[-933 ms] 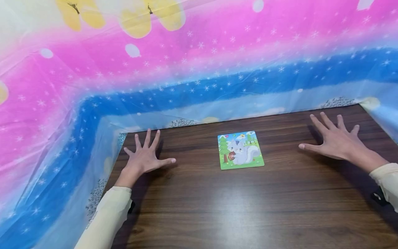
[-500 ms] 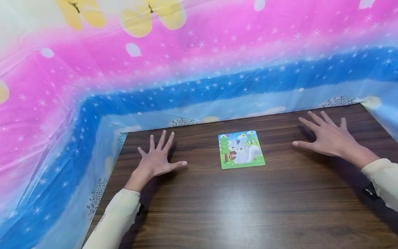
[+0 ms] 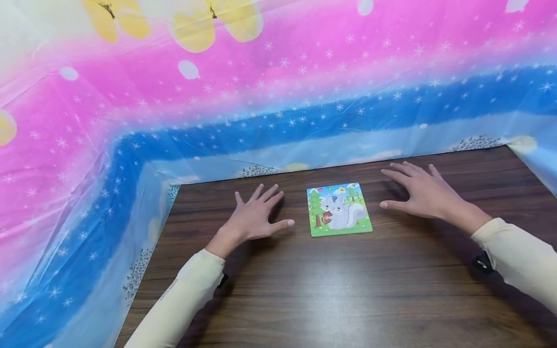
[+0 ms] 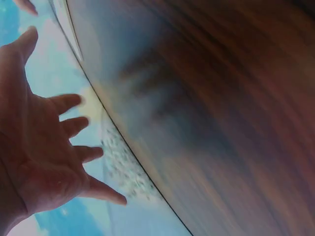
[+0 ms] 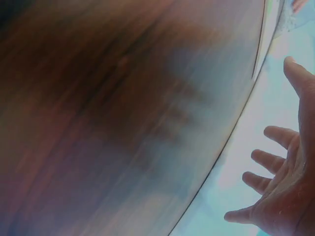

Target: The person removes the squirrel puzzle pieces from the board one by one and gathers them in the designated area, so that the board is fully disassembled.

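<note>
A square picture puzzle or card (image 3: 339, 210), showing a grey squirrel holding an acorn among green trees, lies flat on the dark wood table (image 3: 313, 290). To its left, my left hand (image 3: 252, 216) is spread palm down with the thumb pointing at it, a short gap between them. On the other side my right hand (image 3: 422, 193) has its fingers stretched toward the square, also apart from it. Both wrist views show the left palm (image 4: 42, 147) and the right palm (image 5: 290, 182) with fingers spread and nothing held.
A pink and blue cloth (image 3: 270, 96) with snowflakes hangs behind the table and along its left side. The table's far edge (image 3: 287, 173) meets this cloth. Pale sleeves (image 3: 183, 295) cover both forearms, with a black strap (image 3: 483, 262) at the right wrist.
Both hands have moved inward toward the squirrel square, the left one to the right and the right one to the left. The square stays in place on the table.
</note>
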Demonstrator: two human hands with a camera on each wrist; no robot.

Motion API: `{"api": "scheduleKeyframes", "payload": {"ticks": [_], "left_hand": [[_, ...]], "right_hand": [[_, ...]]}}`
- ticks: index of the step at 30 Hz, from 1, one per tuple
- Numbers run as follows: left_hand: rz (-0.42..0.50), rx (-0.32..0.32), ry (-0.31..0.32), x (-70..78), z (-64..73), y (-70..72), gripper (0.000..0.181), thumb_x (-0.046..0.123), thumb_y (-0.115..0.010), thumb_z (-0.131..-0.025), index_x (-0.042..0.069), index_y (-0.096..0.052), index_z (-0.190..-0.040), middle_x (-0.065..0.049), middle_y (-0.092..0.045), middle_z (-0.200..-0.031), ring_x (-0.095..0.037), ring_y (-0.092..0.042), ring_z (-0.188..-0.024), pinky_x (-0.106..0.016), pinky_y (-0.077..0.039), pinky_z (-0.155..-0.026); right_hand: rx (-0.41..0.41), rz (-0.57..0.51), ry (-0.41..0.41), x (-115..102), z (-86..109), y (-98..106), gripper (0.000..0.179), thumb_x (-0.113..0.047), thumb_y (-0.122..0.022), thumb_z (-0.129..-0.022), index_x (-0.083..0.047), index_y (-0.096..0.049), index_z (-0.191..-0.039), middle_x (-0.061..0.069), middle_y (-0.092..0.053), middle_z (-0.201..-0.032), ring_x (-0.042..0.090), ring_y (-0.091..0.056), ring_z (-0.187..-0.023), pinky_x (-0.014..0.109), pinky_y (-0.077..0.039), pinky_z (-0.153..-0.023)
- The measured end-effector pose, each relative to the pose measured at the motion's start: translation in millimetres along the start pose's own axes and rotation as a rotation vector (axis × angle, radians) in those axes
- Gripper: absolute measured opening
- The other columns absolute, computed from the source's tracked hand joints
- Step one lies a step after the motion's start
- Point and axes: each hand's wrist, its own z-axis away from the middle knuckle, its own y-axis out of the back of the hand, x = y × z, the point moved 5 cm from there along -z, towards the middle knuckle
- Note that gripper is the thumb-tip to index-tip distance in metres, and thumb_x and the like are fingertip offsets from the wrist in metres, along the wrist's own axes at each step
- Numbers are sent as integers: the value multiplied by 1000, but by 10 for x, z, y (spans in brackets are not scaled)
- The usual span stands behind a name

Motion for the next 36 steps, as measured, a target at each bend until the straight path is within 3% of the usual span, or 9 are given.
{"api": "scheduleKeyframes", "payload": {"ticks": [3,10,16,23,29,36], "left_hand": [[32,-38,-29,126,-101,-50,97,86,-42,-94,28,-27,-170,2,-17,-180,-37,-16,-166,-88,-9,-116],[17,-65,-107,363,-302,-146,94,81,-47,-96,32,-19,-171,4,-13,-180,-34,-15,-167,-85,-13,-120],[27,-103,-147,494,-403,-214,93,78,-47,-98,31,-16,-172,5,-12,-180,-32,-12,-168,-77,-15,-125],[-35,-148,-130,487,-418,-241,96,80,-45,-98,32,-8,-172,8,-6,-181,-28,-6,-168,-69,-14,-130],[-27,-171,-113,448,-416,-203,96,80,-45,-98,33,-5,-172,10,-2,-181,-27,-4,-169,-67,-12,-131],[-3,-196,-106,459,-398,-223,96,79,-46,-99,32,-6,-172,10,-1,-181,-27,-2,-169,-68,-11,-131]], "right_hand": [[2,-17,37,-117,-46,-35,99,-79,-67,-88,-20,-42,-164,15,-39,-170,47,-33,-156,83,-17,-119],[-19,-67,137,-360,-139,-137,91,-66,-72,-92,-14,-44,-162,20,-46,-164,45,-40,-153,75,-27,-121],[-48,-96,147,-483,-212,-214,86,-56,-77,-93,-10,-48,-160,21,-51,-159,44,-46,-148,70,-38,-117],[-78,-127,154,-698,-485,-237,79,-49,-81,-92,-11,-54,-155,18,-56,-154,41,-51,-144,66,-43,-116],[-152,-209,194,-1013,-795,-281,73,-49,-80,-93,-15,-57,-153,12,-60,-145,34,-59,-132,58,-50,-111],[-211,-255,230,-1293,-902,-397,66,-47,-83,-91,-13,-64,-145,10,-62,-137,29,-60,-123,51,-53,-104]]}}
